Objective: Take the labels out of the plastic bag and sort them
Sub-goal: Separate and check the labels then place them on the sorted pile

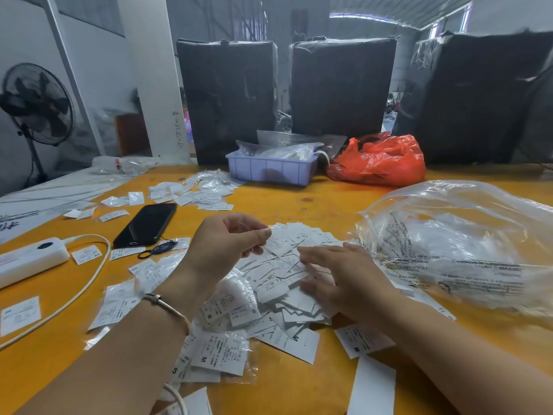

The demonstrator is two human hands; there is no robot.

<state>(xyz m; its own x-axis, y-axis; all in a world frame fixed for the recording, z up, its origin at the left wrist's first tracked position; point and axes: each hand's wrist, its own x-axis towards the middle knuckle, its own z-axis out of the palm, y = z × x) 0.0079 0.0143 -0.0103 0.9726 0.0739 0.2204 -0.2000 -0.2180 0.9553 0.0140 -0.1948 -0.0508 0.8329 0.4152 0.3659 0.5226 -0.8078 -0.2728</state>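
On the yellow surface [299,202], one small white printed label [270,245] is pinched between thumb and fingers of the left hand [230,244], above the loose heap of white labels [281,292]. The right hand [338,280] is laid flat on that heap, fingers straight. The crumpled clear plastic bag [457,244] is seen towards the right edge. The labels are judged light, thin and slippery; each is best pinched by one edge.

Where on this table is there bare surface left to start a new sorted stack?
Bare orange table shows between the black phone, the blue tray and the clear plastic bag, and at the near edge by the left forearm. The label pile under both hands is crowded; the far-left side has scattered labels.
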